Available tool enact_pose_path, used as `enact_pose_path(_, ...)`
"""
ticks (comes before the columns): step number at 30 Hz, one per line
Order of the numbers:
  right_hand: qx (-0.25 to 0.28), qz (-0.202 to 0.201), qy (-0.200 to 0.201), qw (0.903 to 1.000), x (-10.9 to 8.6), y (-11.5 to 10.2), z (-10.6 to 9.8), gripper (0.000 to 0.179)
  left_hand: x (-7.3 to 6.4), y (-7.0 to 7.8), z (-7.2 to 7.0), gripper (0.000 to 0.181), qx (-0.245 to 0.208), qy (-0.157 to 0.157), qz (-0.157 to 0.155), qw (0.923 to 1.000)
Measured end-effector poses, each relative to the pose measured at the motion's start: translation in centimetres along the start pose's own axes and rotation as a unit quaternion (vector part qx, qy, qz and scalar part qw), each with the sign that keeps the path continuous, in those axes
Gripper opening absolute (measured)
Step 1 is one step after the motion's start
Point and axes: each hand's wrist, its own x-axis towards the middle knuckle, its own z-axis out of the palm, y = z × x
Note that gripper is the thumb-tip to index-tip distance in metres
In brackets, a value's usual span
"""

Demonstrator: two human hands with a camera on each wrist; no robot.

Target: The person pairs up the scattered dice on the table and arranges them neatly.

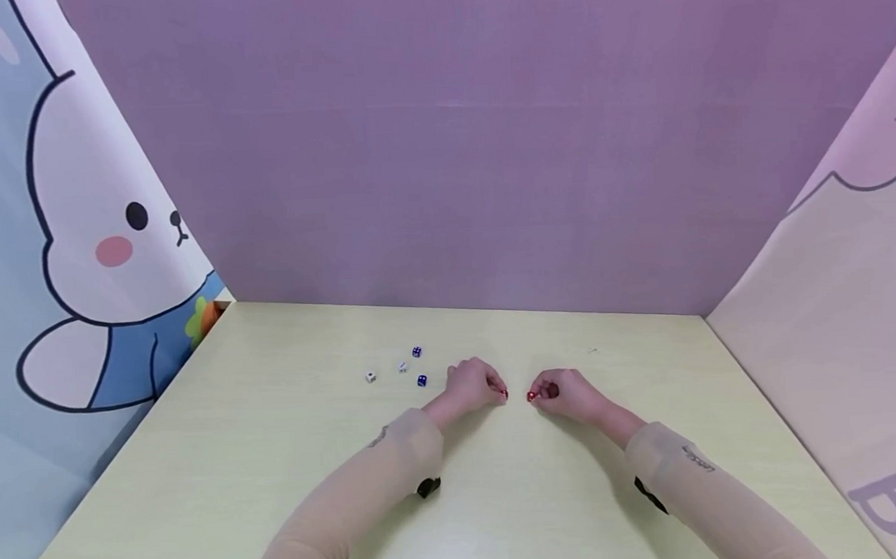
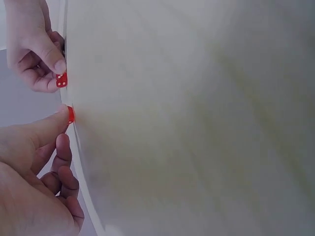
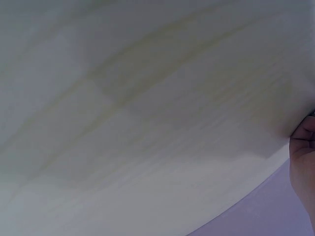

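Observation:
My left hand (image 1: 473, 384) pinches a red die (image 1: 505, 394) between thumb and fingertip at the middle of the table. Facing it, a short gap to the right, my right hand (image 1: 569, 393) holds a second red die (image 1: 531, 397) the same way. White dots show on both red dice in the left wrist view, the right hand's die (image 2: 61, 79) just above the left hand's die (image 2: 71, 115). Only part of the right hand (image 3: 302, 162) appears at the edge of the right wrist view, its die hidden there.
Left of the left hand lie two blue dice, one farther back (image 1: 417, 352) and one nearer (image 1: 421, 381), plus a white die (image 1: 403, 367) and another white die (image 1: 370, 377). A purple panel (image 1: 450, 163) rises behind the pale wooden table (image 1: 200, 457); printed cloths hang at both sides.

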Motion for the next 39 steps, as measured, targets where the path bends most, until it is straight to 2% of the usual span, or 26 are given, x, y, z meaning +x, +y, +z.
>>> enact_pose_path(12, 0.004, 0.001, 0.002, 1.0000, 0.2, 0.3, 0.1, 0.008, 1.1, 1.3, 1.2, 0.008, -0.011, -0.005, 0.011, 0.9999)
enact_pose_path(20, 0.009, 0.003, -0.005, 0.9999, 0.2, 0.4, 0.1, 0.008, 1.3, 1.8, 1.6, 0.008, 0.008, -0.015, 0.003, 0.9999)
enact_pose_path(31, 0.001, -0.005, -0.001, 1.0000, 0.3, 0.2, 0.0, 0.009, 1.4, 2.0, 1.9, 0.010, 0.032, -0.008, 0.008, 0.9994)
enact_pose_path(39, 0.004, -0.007, 0.001, 1.0000, 0.3, 0.3, 0.1, 0.010, 1.2, 1.9, 1.9, 0.013, 0.029, -0.007, 0.018, 0.9994)
